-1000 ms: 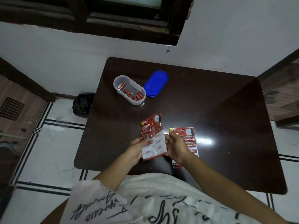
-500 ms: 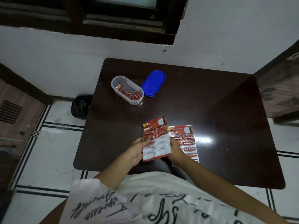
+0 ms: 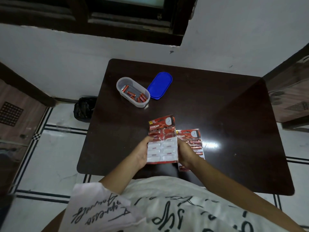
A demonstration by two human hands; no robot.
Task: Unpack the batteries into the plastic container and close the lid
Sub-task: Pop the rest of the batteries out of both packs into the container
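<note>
The worktop (image 3: 234,114) is dark, glossy and smooth, mirroring a light. The container (image 3: 127,99) is clear plastic, its lid (image 3: 160,85) smooth blue plastic. The batteries (image 3: 142,98) look shiny red metal. The battery pack (image 3: 162,141) is printed card under clear blisters.

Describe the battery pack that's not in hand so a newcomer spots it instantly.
On the dark table, look near its front edge. A red battery pack lies flat there, partly under the right hand. Unlike the held pack beside it, with white emptied pockets, its blisters show red cells.
</note>
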